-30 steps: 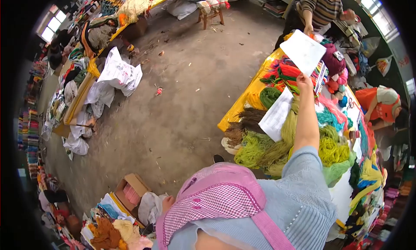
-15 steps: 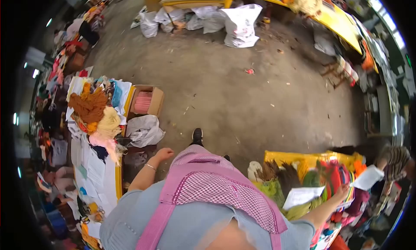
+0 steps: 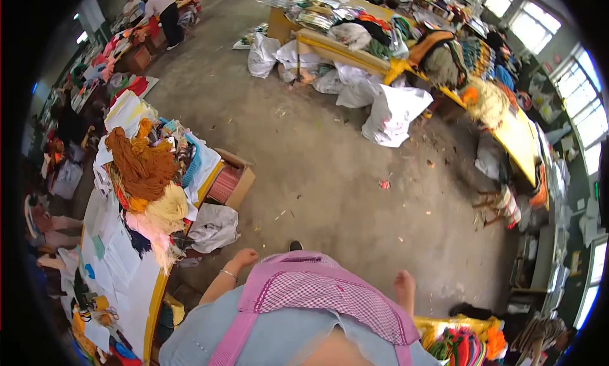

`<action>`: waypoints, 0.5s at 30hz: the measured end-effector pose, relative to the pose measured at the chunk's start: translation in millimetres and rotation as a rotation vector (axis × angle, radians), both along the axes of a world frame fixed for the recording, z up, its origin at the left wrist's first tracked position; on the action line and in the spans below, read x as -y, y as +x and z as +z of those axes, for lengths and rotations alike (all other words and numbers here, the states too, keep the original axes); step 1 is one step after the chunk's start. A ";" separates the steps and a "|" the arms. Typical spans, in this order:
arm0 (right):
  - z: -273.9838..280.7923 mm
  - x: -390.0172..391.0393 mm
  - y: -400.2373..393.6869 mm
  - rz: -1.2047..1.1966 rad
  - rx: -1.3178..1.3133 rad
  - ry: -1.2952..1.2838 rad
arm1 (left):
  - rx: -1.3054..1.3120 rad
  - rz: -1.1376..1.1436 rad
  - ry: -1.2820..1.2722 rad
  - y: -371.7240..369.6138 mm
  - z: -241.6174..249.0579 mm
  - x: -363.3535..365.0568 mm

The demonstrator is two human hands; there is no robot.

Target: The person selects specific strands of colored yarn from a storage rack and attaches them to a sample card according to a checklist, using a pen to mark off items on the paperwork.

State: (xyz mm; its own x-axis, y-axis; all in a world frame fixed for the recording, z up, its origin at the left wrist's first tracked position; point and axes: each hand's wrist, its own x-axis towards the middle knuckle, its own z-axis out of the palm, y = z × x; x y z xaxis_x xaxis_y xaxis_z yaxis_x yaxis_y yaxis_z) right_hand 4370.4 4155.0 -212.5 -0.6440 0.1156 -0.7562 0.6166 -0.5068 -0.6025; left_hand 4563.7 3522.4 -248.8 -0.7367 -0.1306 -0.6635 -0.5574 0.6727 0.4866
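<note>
Yarn (image 3: 143, 166) lies heaped on the tabletop (image 3: 154, 306) nearer the loosely closed left hand (image 3: 245, 257) than the curled-up right hand (image 3: 405, 281); a white sack (image 3: 394, 115) bears faint, unreadable print.

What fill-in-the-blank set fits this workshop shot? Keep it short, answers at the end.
A bracelet circles the person's ____ wrist.
The apron straps are ____.
The open box is made of ____.
Rust-brown yarn is heaped on the yellow-edged ____.

Missing words: left; pink; cardboard; table
</note>
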 end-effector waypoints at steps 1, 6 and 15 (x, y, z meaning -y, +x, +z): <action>-10.5 33.5 -21.9 0.251 0.005 0.012 | -0.103 0.091 0.008 -13.5 -0.6 12.4; 51.5 211.0 -108.0 0.958 -0.021 0.208 | -0.189 0.269 -0.059 -53.3 -29.6 70.6; 12.4 269.2 -355.9 1.446 -0.133 0.688 | 0.011 0.139 -0.190 -157.1 -112.2 161.3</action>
